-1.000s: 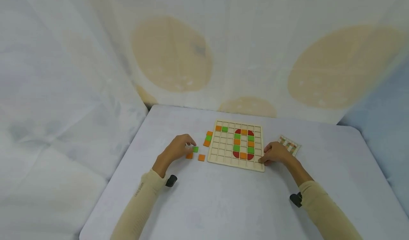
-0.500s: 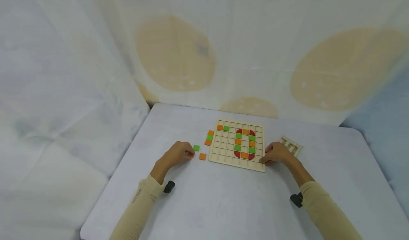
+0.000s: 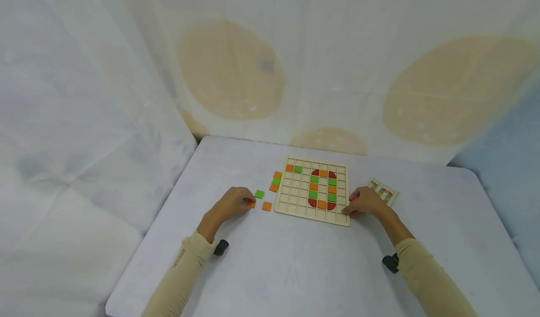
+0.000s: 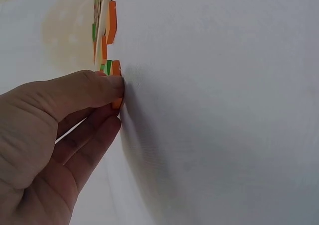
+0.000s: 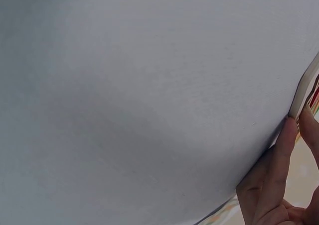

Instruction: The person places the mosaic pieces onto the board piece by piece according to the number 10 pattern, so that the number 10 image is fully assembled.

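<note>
Left hand (image 3: 229,205) is rested on the desk (image 3: 295,270), its fingers (image 4: 94,88) curled and pinching an orange tile (image 3: 251,204) against the surface, left of the grid board (image 3: 313,191). Just beside it a green tile (image 3: 259,194) and a second orange tile (image 3: 266,206) are seen loose on the desk; three more tiles (image 3: 276,181) are lined along the board's left edge, between hand and board. Right hand (image 3: 366,202) is placed at the board's near right corner, fingers (image 5: 279,160) held together and pressed to its edge. On the board a ring of red, green and orange pieces (image 3: 322,189) is laid. A pattern card (image 3: 383,191) is partly hidden behind the right hand
</note>
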